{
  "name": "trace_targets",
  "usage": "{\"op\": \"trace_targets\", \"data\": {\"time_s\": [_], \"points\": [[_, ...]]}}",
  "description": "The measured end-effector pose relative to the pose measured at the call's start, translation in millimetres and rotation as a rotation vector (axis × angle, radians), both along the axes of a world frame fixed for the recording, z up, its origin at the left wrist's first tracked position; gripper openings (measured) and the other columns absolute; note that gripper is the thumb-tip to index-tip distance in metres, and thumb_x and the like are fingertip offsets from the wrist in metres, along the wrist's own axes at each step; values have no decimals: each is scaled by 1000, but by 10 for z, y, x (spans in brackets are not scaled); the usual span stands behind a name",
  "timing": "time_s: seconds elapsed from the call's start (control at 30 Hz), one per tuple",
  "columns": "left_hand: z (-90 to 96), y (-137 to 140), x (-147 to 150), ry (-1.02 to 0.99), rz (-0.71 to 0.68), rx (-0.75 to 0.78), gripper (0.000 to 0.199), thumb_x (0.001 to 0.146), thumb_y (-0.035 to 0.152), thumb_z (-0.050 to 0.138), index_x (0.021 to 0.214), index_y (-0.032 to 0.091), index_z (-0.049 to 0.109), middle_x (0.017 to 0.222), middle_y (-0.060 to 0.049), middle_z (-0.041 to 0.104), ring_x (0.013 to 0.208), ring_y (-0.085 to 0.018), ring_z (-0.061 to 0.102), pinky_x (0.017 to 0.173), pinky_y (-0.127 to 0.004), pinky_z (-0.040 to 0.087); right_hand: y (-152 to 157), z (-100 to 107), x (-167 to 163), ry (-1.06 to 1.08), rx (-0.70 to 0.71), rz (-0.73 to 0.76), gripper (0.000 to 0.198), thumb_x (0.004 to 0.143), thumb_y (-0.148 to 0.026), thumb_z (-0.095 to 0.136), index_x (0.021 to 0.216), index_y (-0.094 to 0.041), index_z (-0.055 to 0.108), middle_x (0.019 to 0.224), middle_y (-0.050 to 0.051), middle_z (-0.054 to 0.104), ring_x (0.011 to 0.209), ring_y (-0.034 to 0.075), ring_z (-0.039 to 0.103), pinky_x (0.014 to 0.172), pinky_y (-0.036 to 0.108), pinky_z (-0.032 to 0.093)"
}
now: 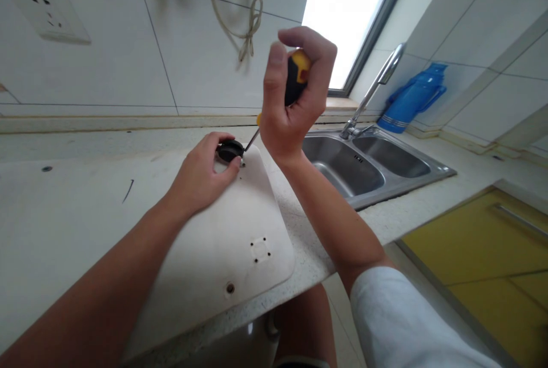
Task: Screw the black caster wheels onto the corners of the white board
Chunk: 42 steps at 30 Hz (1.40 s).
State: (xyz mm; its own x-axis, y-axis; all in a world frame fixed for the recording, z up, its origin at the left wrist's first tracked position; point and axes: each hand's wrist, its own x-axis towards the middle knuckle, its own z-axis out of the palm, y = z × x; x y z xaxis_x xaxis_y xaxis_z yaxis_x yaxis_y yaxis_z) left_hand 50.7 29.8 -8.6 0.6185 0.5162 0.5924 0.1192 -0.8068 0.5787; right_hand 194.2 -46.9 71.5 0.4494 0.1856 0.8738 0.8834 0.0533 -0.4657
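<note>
My right hand [299,83] is wrapped round the black and yellow handle of a screwdriver [296,76], raised above the worktop. The metal shaft slants down to the left, its tip at the edge of a black caster wheel [230,151]. Around that wheel curl the fingers and thumb of my left hand [204,171], pressing it onto the white board [205,259]. A small metal bracket shows partly under the wheel. Toward the near corner, the board has a square group of screw holes and a larger round hole.
Right of the board, a steel double sink [363,185] with a chrome tap [372,91] is set into the speckled counter [295,214]. A blue thermos flask [413,100] stands behind it. A wall socket [49,14] and a looped cord [248,34] are on the tiled wall.
</note>
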Motion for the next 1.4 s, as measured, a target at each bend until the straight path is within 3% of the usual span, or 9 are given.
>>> {"op": "trace_targets", "data": {"time_s": [0.17, 0.23, 0.33, 0.43, 0.53, 0.73, 1.0, 1.23, 1.4], "points": [[16, -7, 5, 14, 18, -28, 38, 97, 37, 71, 133, 26, 64, 133, -10, 78, 118, -30, 75, 111, -52, 60, 70, -45, 53, -89, -181, 18, 59, 102, -39, 72, 158, -33, 56, 148, 17, 68, 145, 35, 65, 110, 48, 59], [27, -11, 9, 18, 25, -39, 39, 96, 38, 71, 133, 26, 64, 132, -10, 78, 117, -30, 76, 110, -52, 61, 138, -81, 100, -132, -179, 20, 53, 100, -39, 76, 151, -33, 61, 149, 16, 68, 141, 33, 66, 113, 45, 58], [45, -22, 9, 28, 40, -51, 40, 95, 41, 71, 132, 27, 65, 131, -10, 78, 117, -31, 76, 108, -51, 62, 289, -103, 240, -144, 62, 105, 32, 108, -49, 64, 134, -31, 67, 133, 14, 71, 126, 28, 74, 109, 43, 61], [50, -27, 5, 34, 50, -60, 41, 94, 42, 72, 132, 26, 66, 129, -10, 79, 116, -32, 77, 109, -51, 62, 416, -84, 375, -153, 375, 241, 38, 113, -61, 49, 118, -28, 66, 116, 11, 71, 112, 24, 76, 101, 41, 63], [42, -19, 2, 35, 53, -56, 42, 94, 42, 73, 133, 27, 66, 128, -10, 79, 114, -31, 77, 108, -51, 62, 460, -61, 417, -172, 490, 309, 39, 111, -66, 50, 114, -29, 64, 112, 9, 69, 110, 23, 75, 99, 39, 64], [35, -11, 7, 28, 46, -58, 41, 95, 41, 73, 133, 27, 66, 126, -10, 80, 112, -32, 77, 106, -53, 63, 473, -87, 399, -158, 435, 288, 45, 111, -69, 46, 117, -30, 66, 112, 9, 72, 109, 23, 75, 99, 39, 66], [35, -9, 13, 28, 45, -55, 42, 95, 41, 73, 133, 26, 66, 127, -11, 79, 113, -31, 77, 105, -52, 63, 527, -140, 497, -168, 461, 256, 36, 114, -59, 48, 127, -29, 65, 120, 11, 71, 112, 24, 75, 101, 42, 64], [33, -11, 8, 30, 45, -61, 42, 95, 41, 73, 133, 27, 66, 126, -10, 79, 112, -31, 77, 105, -51, 62, 515, -117, 478, -201, 399, 231, 43, 113, -66, 45, 123, -30, 65, 116, 10, 74, 112, 22, 76, 99, 37, 65], [44, -17, 4, 50, 65, -58, 43, 94, 44, 75, 133, 29, 66, 125, -9, 80, 110, -32, 77, 104, -51, 62, 372, -35, 271, -342, 436, 332, 31, 118, -52, 46, 117, -26, 62, 108, 7, 75, 102, 15, 74, 96, 29, 63]]}}
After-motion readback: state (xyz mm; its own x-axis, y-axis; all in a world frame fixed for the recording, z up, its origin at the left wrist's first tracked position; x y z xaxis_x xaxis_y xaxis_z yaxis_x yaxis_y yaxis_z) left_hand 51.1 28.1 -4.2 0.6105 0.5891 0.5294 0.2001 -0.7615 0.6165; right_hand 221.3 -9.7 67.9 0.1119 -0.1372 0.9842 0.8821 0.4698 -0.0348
